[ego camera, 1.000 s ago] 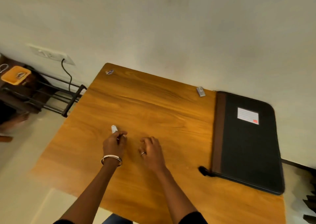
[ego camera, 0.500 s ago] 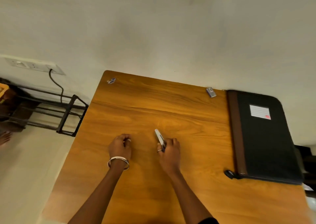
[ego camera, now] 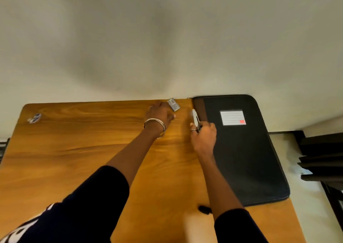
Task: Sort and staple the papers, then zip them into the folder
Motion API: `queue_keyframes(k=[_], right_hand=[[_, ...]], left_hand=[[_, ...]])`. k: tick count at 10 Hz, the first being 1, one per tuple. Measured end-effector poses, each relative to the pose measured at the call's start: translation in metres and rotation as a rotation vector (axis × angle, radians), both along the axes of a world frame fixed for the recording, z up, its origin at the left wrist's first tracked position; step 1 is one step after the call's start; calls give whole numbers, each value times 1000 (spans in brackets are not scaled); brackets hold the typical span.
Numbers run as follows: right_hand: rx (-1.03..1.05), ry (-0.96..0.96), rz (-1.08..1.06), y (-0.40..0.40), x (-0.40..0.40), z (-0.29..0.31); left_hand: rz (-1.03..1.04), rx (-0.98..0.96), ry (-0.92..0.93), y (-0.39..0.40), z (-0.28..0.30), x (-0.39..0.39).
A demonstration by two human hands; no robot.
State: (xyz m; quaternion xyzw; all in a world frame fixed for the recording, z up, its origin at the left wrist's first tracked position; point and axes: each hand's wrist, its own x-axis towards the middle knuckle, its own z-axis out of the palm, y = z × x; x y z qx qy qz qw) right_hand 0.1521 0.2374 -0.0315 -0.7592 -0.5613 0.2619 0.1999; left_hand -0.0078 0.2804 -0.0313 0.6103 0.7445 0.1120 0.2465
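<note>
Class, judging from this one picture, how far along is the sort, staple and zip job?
Done: no papers lie loose on the table and the folder lies shut, so the papers may be inside. In hand: the right hand grips the stapler; the left hand reaches the small grey box. Left: apparently tidying.

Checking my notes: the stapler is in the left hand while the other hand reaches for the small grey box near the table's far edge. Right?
Not quite. The head view shows the stapler in the right hand; the left hand reaches for the small grey box.
</note>
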Motion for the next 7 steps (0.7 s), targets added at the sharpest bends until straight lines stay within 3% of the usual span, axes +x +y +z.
queue_keyframes(k=[2,4,5,7], right_hand=[[73,-96,133,48,6,-20],[213,-226,173,55,-15,-40],[121,-306,213,54,-28,-45],[7,-342,329,47,-23,-33]], left_hand=[[15,-30,296,56,-28,35],[-181,44,242,52,-34,16],[-236,24,155,48,-33,7],[-192,49,210,31,-24,7]])
